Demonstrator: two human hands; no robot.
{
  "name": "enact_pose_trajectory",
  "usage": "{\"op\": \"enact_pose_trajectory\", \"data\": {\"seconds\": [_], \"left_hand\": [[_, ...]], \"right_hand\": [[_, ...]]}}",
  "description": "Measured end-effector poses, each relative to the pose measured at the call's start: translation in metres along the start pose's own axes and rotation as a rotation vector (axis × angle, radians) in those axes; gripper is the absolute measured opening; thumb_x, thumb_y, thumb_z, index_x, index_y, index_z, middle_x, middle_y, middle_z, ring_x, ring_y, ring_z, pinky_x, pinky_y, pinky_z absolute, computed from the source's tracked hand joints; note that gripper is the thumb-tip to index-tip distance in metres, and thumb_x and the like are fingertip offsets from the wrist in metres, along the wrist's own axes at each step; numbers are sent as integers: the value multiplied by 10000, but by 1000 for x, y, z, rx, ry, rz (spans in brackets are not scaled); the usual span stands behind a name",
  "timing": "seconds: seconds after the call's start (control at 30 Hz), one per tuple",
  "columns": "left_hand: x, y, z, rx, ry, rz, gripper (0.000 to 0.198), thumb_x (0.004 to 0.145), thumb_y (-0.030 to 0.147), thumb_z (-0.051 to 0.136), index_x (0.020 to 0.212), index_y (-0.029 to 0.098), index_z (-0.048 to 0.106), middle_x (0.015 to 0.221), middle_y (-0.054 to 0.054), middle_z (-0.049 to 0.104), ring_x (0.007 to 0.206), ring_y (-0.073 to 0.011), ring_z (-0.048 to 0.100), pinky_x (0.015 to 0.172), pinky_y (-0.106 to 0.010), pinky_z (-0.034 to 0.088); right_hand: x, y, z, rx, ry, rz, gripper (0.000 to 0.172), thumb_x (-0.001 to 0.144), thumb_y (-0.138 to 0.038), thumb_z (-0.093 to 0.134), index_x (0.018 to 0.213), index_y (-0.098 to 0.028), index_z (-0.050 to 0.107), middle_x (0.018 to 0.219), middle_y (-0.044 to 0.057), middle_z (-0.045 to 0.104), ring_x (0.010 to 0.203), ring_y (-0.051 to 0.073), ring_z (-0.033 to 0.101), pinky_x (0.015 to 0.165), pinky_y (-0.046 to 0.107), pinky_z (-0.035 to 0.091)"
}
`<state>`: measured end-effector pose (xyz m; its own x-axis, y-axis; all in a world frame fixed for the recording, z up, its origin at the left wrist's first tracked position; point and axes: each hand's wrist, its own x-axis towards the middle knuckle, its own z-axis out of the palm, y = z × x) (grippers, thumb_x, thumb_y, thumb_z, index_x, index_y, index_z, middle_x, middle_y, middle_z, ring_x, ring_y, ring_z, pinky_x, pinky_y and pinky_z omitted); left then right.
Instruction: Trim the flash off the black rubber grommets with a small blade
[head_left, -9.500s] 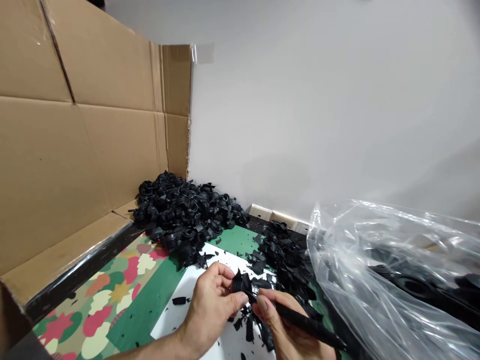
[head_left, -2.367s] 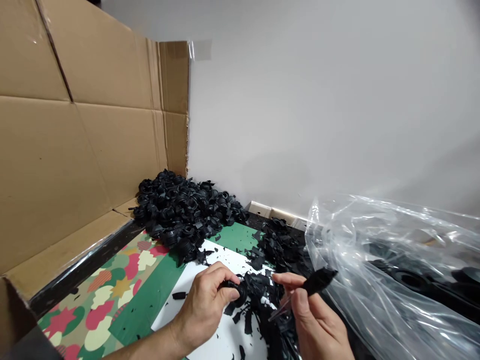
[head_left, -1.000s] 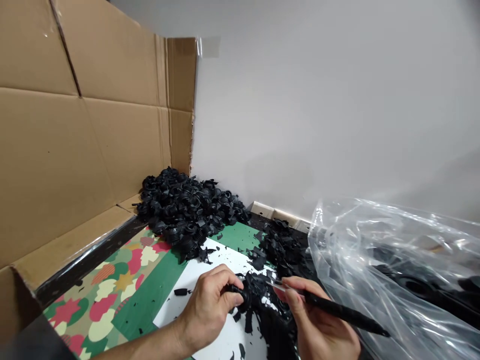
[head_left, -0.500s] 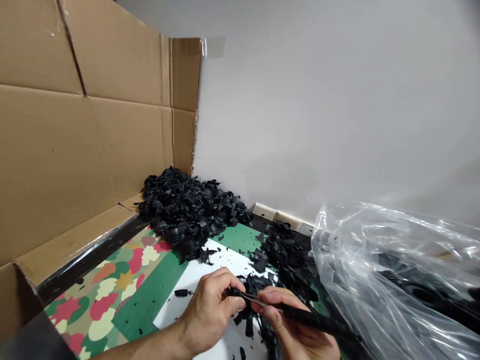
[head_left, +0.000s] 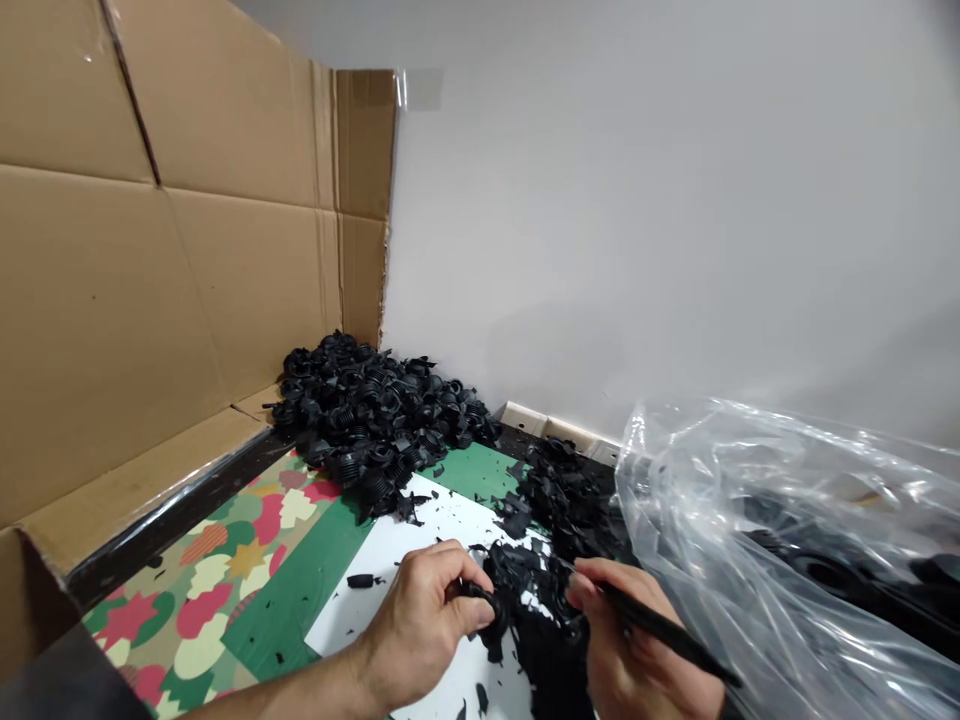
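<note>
My left hand (head_left: 424, 620) pinches a small black ribbed rubber part (head_left: 477, 596) between thumb and fingers, above a white sheet (head_left: 352, 622). Its far side is hidden by the fingers. To the right, my right hand (head_left: 630, 640) is closed around a slim black-handled tool (head_left: 664, 632) with a thin metal tip, which points away from me to the left. The tool and the part are apart. Below and between the hands lies a heap of black rubber scraps (head_left: 551, 640), with loose bits scattered on the sheet.
A big pile of ribbed black rubber parts (head_left: 375, 410) fills the back corner. More black scraps (head_left: 570, 495) lie near the wall. Cardboard (head_left: 225, 270) stands along the left. A clear plastic bag (head_left: 697, 510) with black parts inside bulges at the right. A patterned sheet (head_left: 217, 560) lies left.
My right hand has drawn the tool away to the right from the part. My left hand keeps its hold on the part, which now shows more below the fingers.
</note>
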<state>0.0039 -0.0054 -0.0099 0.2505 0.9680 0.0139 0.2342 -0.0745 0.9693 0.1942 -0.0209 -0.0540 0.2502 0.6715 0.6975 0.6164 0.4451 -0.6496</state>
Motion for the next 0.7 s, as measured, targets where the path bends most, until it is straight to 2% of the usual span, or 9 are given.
{"op": "enact_pose_trajectory", "data": {"seconds": [0.03,0.13,0.23,0.33,0.47,0.7], "left_hand": [[0,0,0,-5,-1,-8,103,645,168,578,712,164,657,681,-6,552,640,-169,487,611,-288,356],[1,-2,-1,-24,-5,-16,117,644,177,584,728,157,663,705,-13,554,661,-176,499,618,-291,367],[2,-4,-1,-33,-8,-38,126,644,180,585,737,154,666,722,-18,561,668,-181,512,611,-289,376],[3,-7,0,-36,-13,-52,134,643,181,597,750,155,672,723,-16,566,648,-175,511,593,-283,377],[3,-9,0,-55,-24,-41,111,648,168,607,737,159,673,709,-10,572,662,-177,528,606,-277,390],[2,-10,0,-48,-12,-24,91,651,159,652,734,170,688,706,-7,580,653,-168,523,595,-265,396]], "right_hand": [[0,3,0,58,-13,105,54,845,-264,640,888,-237,661,824,17,674,736,172,673,684,257,508],[-5,-1,5,297,-13,385,200,790,-406,689,876,-226,674,930,51,673,823,237,680,715,340,542],[-12,-19,14,459,25,506,245,746,-459,722,797,-222,690,947,53,664,837,237,658,763,361,531],[-16,-32,22,564,6,479,210,724,-434,755,750,-231,708,876,40,677,822,219,645,768,335,520],[-19,-37,29,622,-7,430,191,729,-416,762,760,-231,726,856,52,684,797,209,634,711,307,530],[-14,-43,27,691,-55,408,109,753,-330,767,755,-226,732,832,47,674,797,186,634,679,250,539]]}}
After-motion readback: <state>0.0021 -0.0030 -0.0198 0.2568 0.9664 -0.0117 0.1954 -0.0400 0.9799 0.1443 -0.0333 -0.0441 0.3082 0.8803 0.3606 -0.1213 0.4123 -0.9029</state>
